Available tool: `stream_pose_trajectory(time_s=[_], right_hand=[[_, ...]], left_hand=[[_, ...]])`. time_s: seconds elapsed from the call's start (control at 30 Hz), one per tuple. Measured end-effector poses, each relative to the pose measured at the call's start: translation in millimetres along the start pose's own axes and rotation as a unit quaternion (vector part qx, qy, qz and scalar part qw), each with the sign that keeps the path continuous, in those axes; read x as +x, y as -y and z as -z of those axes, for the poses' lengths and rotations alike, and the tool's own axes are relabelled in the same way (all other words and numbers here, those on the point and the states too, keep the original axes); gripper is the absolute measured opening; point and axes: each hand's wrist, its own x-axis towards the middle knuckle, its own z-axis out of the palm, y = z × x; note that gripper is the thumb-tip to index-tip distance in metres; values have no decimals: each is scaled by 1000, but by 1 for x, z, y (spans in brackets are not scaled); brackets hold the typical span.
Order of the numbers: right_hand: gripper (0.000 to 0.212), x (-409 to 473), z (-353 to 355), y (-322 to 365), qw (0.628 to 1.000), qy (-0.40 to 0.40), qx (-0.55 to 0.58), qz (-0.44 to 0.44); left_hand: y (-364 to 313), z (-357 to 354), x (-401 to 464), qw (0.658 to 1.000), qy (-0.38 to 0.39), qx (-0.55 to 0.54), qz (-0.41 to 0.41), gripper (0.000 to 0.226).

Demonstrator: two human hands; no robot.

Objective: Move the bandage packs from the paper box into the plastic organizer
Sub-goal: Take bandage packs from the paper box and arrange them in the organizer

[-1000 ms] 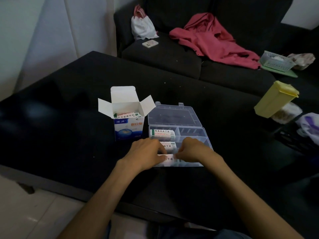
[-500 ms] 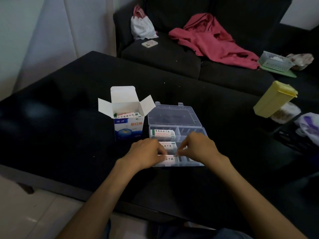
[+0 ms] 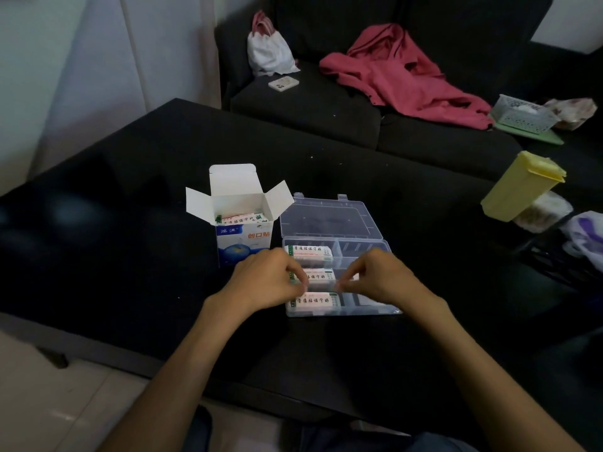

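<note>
Reaching in from the near edge of the black worktop (image 3: 130,243), both bare forearms meet over the clear organizer (image 3: 368,309). The left hand (image 3: 264,285) has its fingers (image 3: 298,283) curled, thumb and fingertips meeting at the left end of the middle pack (image 3: 321,275); the right hand (image 3: 375,278) is curled the same way, its fingertips at that pack's right end. In this dim light it looks as though both pinch the middle pack, though I cannot say whether it is lifted or lying in its slot.

Just nearer than that, a near pack (image 3: 315,301) lies flat in the organizer's front left slot. Beyond the hands a far pack (image 3: 308,252) lies in the back left slot. All three sit in the left column; the right column is partly hidden by the right hand. The organizer's lid (image 3: 326,216) is folded back flat on the worktop.

Beside the organizer on its left, touching or nearly so, the paper box (image 3: 243,238) stands upright with its flaps open, and more packs (image 3: 243,218) show inside it.

Farther right, a yellow container (image 3: 518,185) stands tilted near the worktop's edge. Behind the worktop is a dark sofa (image 3: 326,106) carrying a red garment (image 3: 401,76), a white bag (image 3: 267,50), a phone (image 3: 283,83) and a small basket (image 3: 522,114).
</note>
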Motion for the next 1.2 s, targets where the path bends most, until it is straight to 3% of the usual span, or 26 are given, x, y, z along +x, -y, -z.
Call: stream_pose_trajectory(time_s=[0.07, 0.13, 0.23, 0.3, 0.37, 0.4, 0.47, 0.5, 0.57, 0.63, 0.77, 0.83, 0.9, 1.1, 1.2], right_hand=[[10, 0, 10, 3, 999, -12, 32, 0], [12, 1, 19, 10, 997, -45, 64, 18], [20, 7, 27, 38, 977, -149, 106, 112], [42, 14, 26, 61, 965, -183, 69, 176], [65, 25, 18, 76, 963, -162, -36, 211], [69, 30, 11, 80, 959, -146, -91, 224], [60, 35, -6, 79, 955, -133, -133, 228], [55, 33, -15, 75, 957, -134, -124, 224], [52, 28, -28, 68, 958, -150, -94, 225], [47, 20, -34, 63, 951, -175, -86, 240], [49, 8, -29, 67, 937, -227, -65, 257], [37, 8, -21, 76, 930, -248, -54, 266], [26, 13, -14, 91, 939, -201, -36, 278], [23, 37, 2, 125, 963, -37, -92, 252], [25, 47, 10, 139, 950, -32, -173, 259]], left_hand=[[3, 9, -3, 997, -48, -55, 8, 9], [4, 16, -5, 977, -174, -124, 3, 11], [4, 31, -11, 881, -430, -199, 9, 19], [5, 40, -15, 851, -513, -99, 58, 19], [17, 46, -13, 856, -496, -31, 142, 51], [28, 46, -10, 868, -453, -52, 195, 70], [42, 48, -9, 867, -359, -211, 273, 85], [45, 51, -9, 840, -327, -333, 275, 77], [49, 56, -14, 787, -286, -483, 255, 31], [52, 56, -23, 807, -282, -468, 225, 13], [54, 52, -40, 851, -295, -387, 198, 16], [52, 49, -43, 859, -282, -379, 199, 17], [54, 49, -43, 861, -281, -371, 205, 15], [57, 53, -42, 857, -277, -381, 208, 22], [61, 53, -39, 851, -285, -387, 210, 23]])
